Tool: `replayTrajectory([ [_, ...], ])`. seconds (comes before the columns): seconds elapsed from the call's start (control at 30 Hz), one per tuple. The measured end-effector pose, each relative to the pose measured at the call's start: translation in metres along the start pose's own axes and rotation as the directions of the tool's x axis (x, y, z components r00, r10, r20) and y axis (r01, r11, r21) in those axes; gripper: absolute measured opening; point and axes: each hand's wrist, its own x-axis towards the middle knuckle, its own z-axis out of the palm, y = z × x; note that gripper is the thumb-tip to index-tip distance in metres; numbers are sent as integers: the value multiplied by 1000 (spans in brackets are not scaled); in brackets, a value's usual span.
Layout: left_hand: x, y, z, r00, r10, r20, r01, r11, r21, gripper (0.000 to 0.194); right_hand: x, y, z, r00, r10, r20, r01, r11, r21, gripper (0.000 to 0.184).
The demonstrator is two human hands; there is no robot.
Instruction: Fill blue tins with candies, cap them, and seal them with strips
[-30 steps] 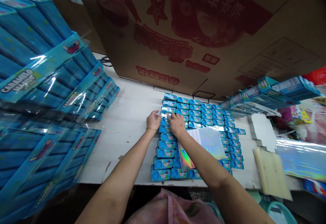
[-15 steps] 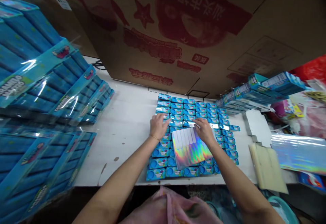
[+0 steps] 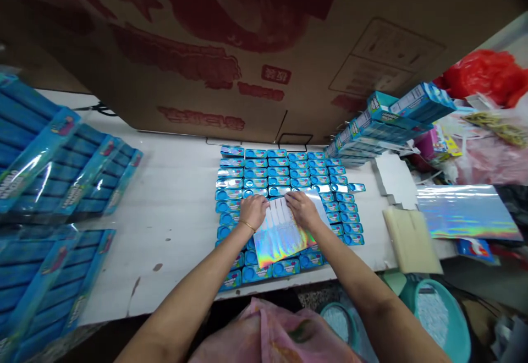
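A shiny holographic sticker sheet [image 3: 276, 245], with pale strips along its upper part, lies over rows of small blue packs [image 3: 279, 180]. My left hand [image 3: 253, 212], with a bracelet at the wrist, is closed at the sheet's upper left edge, fingertips together. My right hand [image 3: 303, 209] grips the sheet near its top edge, its fingers bent over it. Whether a loose strip is between the fingertips of either hand is too small to tell. Several packs under the sheet and the forearms are hidden.
A large cardboard carton [image 3: 198, 104] stands behind the packs. Wrapped blue display boxes [image 3: 94, 165] are piled at left, more blue boxes [image 3: 379, 124] at right. A second holographic sheet [image 3: 466, 209], a cream pad [image 3: 412, 242] and a teal bucket [image 3: 457, 319] are farther right.
My left hand has gone from the packs to the sheet's upper left edge. My right hand remains at the sheet's top. The view has shifted rightward.
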Motion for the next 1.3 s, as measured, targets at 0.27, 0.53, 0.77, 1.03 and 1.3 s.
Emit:
replayTrajectory([
  [0.27, 0, 6, 9, 996, 2, -88, -9, 997, -80, 18, -5, 24, -4, 990, -115, 83, 124, 986, -115, 32],
  [0.53, 2, 14, 16, 998, -9, -58, 5, 998, -63, 19, -19, 14, -21, 994, -55, 92, 60, 997, -52, 19],
  [0.77, -1, 13, 15, 987, 28, -160, -56, 983, -173, 19, -4, -36, -92, 924, 362, 120, -362, 732, 578, 10],
  [1.03, -35, 2, -24, 931, -335, 143, 159, 19, -987, 42, 31, -80, -62, 738, 520, 429, -478, -45, 877, 15],
  [1.3, -57, -53, -38, 850, -522, 67, 68, -18, -998, 39, 49, -133, -8, 650, 588, 481, -482, -171, 859, 23],
])
